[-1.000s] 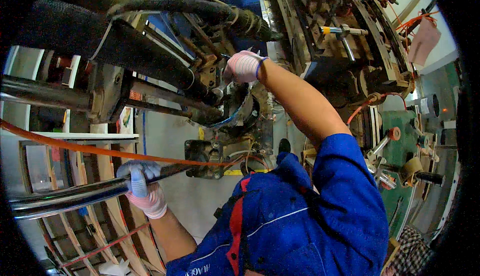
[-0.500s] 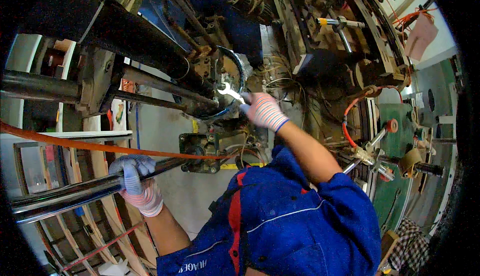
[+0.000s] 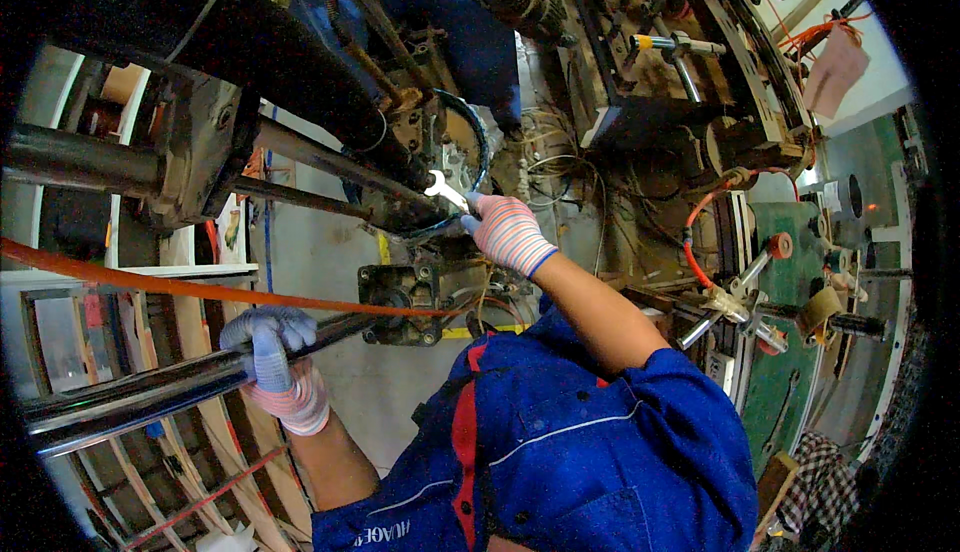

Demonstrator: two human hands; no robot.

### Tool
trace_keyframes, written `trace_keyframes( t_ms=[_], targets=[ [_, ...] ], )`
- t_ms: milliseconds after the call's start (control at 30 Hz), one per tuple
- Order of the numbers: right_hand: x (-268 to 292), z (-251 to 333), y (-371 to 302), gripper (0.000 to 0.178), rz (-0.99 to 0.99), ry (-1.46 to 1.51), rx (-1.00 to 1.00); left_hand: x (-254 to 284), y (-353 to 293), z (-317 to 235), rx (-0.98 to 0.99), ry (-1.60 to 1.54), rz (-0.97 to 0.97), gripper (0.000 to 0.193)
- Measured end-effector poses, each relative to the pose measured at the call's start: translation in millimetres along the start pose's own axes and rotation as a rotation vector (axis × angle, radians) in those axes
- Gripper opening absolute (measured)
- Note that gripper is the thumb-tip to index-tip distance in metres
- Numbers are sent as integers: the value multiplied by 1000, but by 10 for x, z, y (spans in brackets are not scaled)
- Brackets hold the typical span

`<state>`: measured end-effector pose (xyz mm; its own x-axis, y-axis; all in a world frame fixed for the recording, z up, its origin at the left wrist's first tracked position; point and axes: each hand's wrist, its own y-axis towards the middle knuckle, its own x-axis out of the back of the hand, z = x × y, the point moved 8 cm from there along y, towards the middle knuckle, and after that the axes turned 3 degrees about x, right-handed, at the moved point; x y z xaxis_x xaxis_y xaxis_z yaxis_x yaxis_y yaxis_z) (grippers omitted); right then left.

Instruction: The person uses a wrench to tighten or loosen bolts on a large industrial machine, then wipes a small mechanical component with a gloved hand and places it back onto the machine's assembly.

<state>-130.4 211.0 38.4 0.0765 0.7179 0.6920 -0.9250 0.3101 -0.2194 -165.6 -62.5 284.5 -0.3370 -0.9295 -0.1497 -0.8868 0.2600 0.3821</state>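
Note:
A striped work glove covers my right hand [image 3: 508,232], which is closed round the handle of a shiny open-end wrench [image 3: 447,192]. The wrench's jaw points up and left, in front of the dark machine block [image 3: 408,142]; I cannot tell whether it touches anything there. My left hand [image 3: 275,367], in a glove with grey-blue fingers, grips a thick polished metal bar [image 3: 150,397] at the lower left. That bar slants up to the right towards a squarish dark flange [image 3: 398,302] with bolt holes.
An orange strap [image 3: 190,289] stretches across above the bar. Shelving with upright boards [image 3: 215,402] stands at the left. On the right, a green bench [image 3: 785,392] bears metal fittings and a roll of tape [image 3: 822,314]. Loose cables [image 3: 560,152] hang behind my right hand.
My right hand has moved slightly left and down, carrying the wrench. The left hand stays on the bar, and the view has shifted a little.

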Motion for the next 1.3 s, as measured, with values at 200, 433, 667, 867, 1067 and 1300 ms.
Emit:
trace_keyframes(
  t_ms=[200, 433, 667, 867, 1067, 1300],
  targets=[
    [148, -89, 441, 21, 89, -212, 216, 16, -24, -3, 12, 43, -57, 22],
    [463, -472, 1197, 30, -84, -230, 599, -71, 7, -3, 1, 12, -31, 22],
    [1473, -164, 1311, 42, -41, -405, 485, 28, -15, 18, 46, 11, -80, 24],
    [348, -286, 339, 31, 132, -52, 242, 79, -27, 24, 33, 23, -55, 27],
    [173, -103, -39, 39, -108, -195, 216, 45, -19, -21, 34, 43, -39, 27],
    [252, -23, 40, 61, -55, -216, 99, 38, -6, 22, 47, 16, 27, 22]
  ],
)
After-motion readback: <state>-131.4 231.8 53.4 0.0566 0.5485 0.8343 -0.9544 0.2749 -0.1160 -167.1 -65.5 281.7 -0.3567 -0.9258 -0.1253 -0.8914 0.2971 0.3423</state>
